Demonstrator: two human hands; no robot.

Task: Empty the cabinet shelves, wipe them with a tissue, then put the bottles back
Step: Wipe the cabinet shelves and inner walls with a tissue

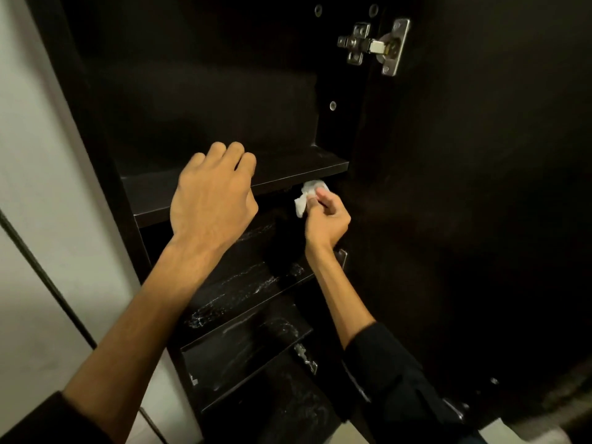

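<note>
A tall dark cabinet stands open with bare shelves. My left hand (213,195) rests on the front edge of the upper shelf (307,169), fingers curled over it and holding nothing. My right hand (326,219) is below that shelf at its right end, shut on a crumpled white tissue (309,195) close under the shelf's front edge. Two lower shelves (243,290) show pale streaks on their dark surface. No bottles are in view.
The open cabinet door (480,187) stands at the right, held by a metal hinge (374,46). A second hinge (306,358) sits lower down. A pale wall (32,155) lies to the left of the cabinet.
</note>
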